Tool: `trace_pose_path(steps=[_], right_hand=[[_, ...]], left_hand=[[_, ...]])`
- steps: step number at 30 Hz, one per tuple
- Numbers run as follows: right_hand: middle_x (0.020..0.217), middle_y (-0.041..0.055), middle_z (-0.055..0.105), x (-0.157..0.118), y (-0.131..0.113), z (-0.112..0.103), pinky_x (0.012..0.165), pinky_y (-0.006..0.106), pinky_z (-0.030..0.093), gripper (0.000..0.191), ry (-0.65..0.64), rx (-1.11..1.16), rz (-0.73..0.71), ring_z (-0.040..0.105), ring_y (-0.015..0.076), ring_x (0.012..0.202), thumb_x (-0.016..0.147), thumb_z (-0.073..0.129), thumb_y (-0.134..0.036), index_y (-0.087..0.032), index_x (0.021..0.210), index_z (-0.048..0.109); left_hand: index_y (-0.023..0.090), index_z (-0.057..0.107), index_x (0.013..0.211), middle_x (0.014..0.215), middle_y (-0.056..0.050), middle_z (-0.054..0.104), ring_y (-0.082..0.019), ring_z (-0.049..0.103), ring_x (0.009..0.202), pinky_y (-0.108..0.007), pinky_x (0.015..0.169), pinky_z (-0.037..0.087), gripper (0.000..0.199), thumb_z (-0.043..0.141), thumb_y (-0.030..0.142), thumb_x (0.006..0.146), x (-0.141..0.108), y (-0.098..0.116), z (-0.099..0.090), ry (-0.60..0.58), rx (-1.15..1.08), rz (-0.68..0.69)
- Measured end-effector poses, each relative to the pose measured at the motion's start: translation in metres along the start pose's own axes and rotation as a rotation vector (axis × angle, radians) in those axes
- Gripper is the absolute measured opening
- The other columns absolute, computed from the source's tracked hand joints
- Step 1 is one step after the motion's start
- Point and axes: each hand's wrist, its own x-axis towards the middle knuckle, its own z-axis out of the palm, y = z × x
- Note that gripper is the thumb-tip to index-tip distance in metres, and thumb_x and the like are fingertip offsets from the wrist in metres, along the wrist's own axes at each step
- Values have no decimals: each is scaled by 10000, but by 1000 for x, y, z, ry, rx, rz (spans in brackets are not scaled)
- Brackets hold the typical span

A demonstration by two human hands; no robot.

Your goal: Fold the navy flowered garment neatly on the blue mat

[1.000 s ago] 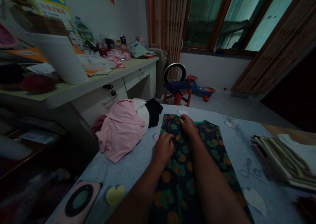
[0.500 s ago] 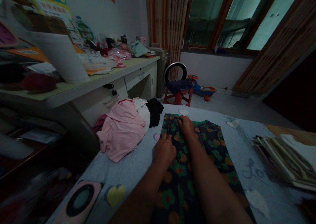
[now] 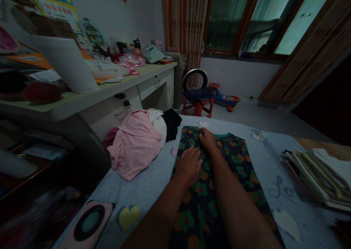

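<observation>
A dark garment with green flowers and orange dots (image 3: 203, 190) lies spread on the light blue bed cover (image 3: 148, 201), its green-trimmed edge at the far end. My left hand (image 3: 189, 165) rests flat on the left part of the cloth, fingers stretched out and holding nothing. Close to the trimmed edge, my right hand (image 3: 207, 140) has its thumb and fingers pinched on the fabric. The fingertips are partly hidden by the hand. Both forearms cover the middle of the garment.
Left of the garment is a heap with a pink garment (image 3: 137, 141) and black cloth (image 3: 172, 124). Folded clothes (image 3: 318, 177) are stacked at the right. A pink case with a dark ring (image 3: 89, 223) lies front left. A cluttered desk (image 3: 115, 90) and red stool (image 3: 197, 108) stand beyond.
My left hand has slid a little to the right over the cloth, and its fingers have gone from curled to flat. My right hand stays at the same spot near the edge.
</observation>
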Motion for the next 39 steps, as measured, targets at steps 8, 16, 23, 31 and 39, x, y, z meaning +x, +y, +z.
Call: trace_pose_path(steps=[8,16,23,31,39], right_hand=[[992,59,710,5,7,3,876,271,436,253,46,114,-21,631,183,944,852,516,-187,-185,1066,651],[1140,69,694,5,13,-5,955,269,418,440,-12,159,-54,609,175,1067,765,429,-25,-184,1110,652],[980,47,701,7,13,-8,866,275,444,333,-31,191,-33,621,173,918,823,491,-133,-185,1110,650],[958,43,691,8,11,-8,849,284,446,305,-64,280,-88,605,178,879,819,482,-173,-175,1061,668],[930,37,694,7,11,-6,837,287,445,296,-42,227,-99,612,179,863,836,510,-209,-184,1090,659]], left_hand=[[164,448,1423,1482,-129,470,-314,348,1418,-480,1191,246,688,630,333,781,-8,4,-3,-98,4,-6],[205,627,1071,1117,-62,649,-231,563,1077,-379,971,427,251,482,171,869,-2,9,-17,-30,32,-65],[184,623,1071,1175,-101,597,-260,525,1098,-416,986,410,214,500,188,897,-2,0,-13,127,130,-225],[183,571,1211,1142,-113,589,-249,574,1089,-364,922,471,353,548,165,860,-1,-4,-10,74,132,-307],[256,622,1200,1145,-77,601,-196,636,980,-294,830,514,360,447,132,910,1,-7,-9,28,51,-294]])
